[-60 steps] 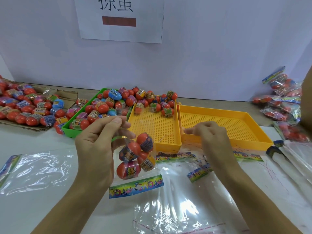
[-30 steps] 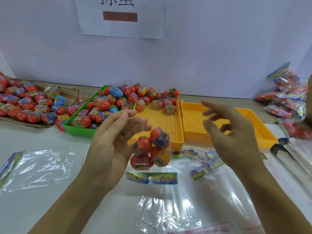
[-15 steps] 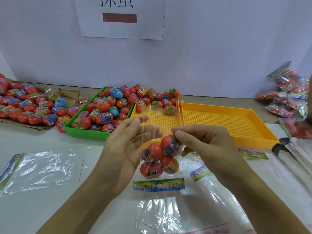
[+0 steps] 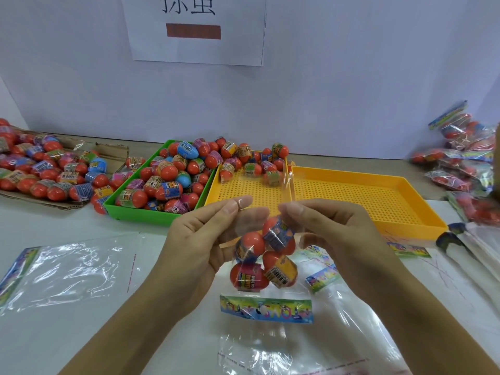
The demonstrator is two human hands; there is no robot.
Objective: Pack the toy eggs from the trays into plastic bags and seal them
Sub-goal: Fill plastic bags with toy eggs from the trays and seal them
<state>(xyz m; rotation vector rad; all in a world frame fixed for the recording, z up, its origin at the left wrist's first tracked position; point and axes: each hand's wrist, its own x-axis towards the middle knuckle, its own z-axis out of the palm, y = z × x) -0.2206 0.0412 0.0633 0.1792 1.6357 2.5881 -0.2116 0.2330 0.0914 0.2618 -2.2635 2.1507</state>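
A clear plastic bag hung above the white table, in front of the yellow trays; it held four toy eggs, each red with a printed wrapper band, and its coloured printed strip hung at the bottom edge. The left hand pinched the bag's upper film between thumb and forefinger, the other fingers loosely curved behind it. The right hand pinched the same upper edge from the opposite side, thumb tip close to the top egg. The two hands were near each other but not touching. Behind them, the green tray was heaped with loose eggs, the near yellow tray held a few at its far end, and the second yellow tray lay to its right. Filled bags were piled at far right.
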